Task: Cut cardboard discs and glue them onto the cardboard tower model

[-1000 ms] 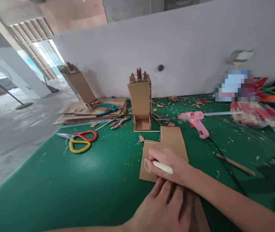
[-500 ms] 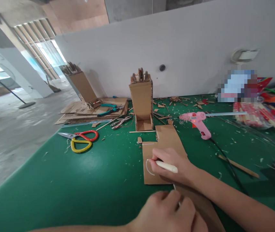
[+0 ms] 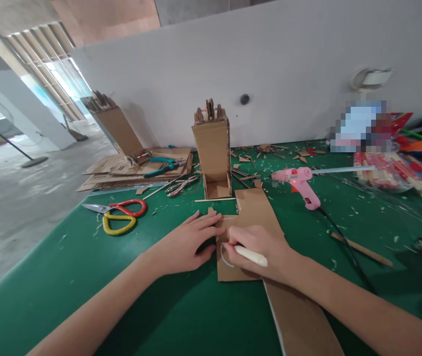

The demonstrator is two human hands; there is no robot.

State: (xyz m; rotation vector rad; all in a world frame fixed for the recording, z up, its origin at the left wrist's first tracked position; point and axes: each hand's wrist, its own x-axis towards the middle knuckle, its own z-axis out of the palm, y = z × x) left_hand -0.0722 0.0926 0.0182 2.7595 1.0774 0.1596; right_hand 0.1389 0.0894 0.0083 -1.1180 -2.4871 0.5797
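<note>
One cut sheet of brown cardboard (image 3: 257,210) lay flat just right of the frame's centre, a white curve (image 3: 226,258) marked near its left edge. I judged it light and fairly stiff, dry enough not to slide easily, yet likely to crease or dent under a hard push; flat fingers along its edges, clear of the curve, seemed the best hold. My left hand (image 3: 187,241) was open, fingers spread, their tips resting at the sheet's upper-left edge. My right hand (image 3: 265,241) was closed around a white pen (image 3: 251,255), whose slim barrel looked light and smooth, best pinched low. My right forearm hid whether the cardboard strip (image 3: 300,321) at lower right joined the sheet. Beyond, on the green counter (image 3: 122,277), an upright cardboard box (image 3: 212,148) stood above centre, scissors (image 3: 106,212) lay left, and a pink glue gun (image 3: 300,179) lay right.
</note>
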